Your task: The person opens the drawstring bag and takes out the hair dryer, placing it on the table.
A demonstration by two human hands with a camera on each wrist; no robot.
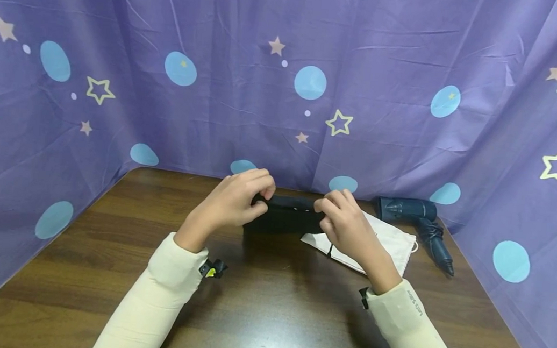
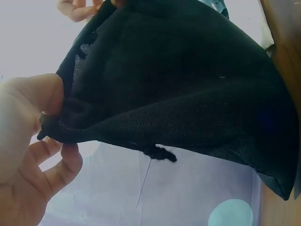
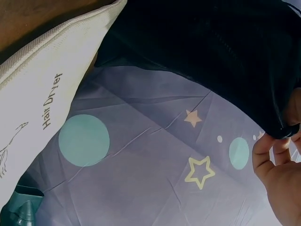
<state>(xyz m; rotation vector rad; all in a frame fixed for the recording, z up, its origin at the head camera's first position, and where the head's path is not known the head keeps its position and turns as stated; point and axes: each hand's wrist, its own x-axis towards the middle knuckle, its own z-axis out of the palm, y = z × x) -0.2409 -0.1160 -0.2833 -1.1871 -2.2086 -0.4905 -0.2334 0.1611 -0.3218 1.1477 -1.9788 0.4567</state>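
A black cloth drawstring bag is held up by its top edge between my two hands, its body hanging down toward the table. My left hand pinches one corner of the mouth between thumb and fingers. At the opposite corner, my right hand pinches the cloth the same way. In the left wrist view the black bag spreads wide, its mouth slightly parted near the fingers, and a short cord end sticks out of its side. The right wrist view shows its dark cloth stretched toward my right fingers.
A white cloth bag, printed "Hair Dryer", lies flat behind and beside my right hand. Farther right, a dark blue hair dryer rests on the brown wooden table with its cord wrapped at the handle. A purple patterned curtain surrounds the table.
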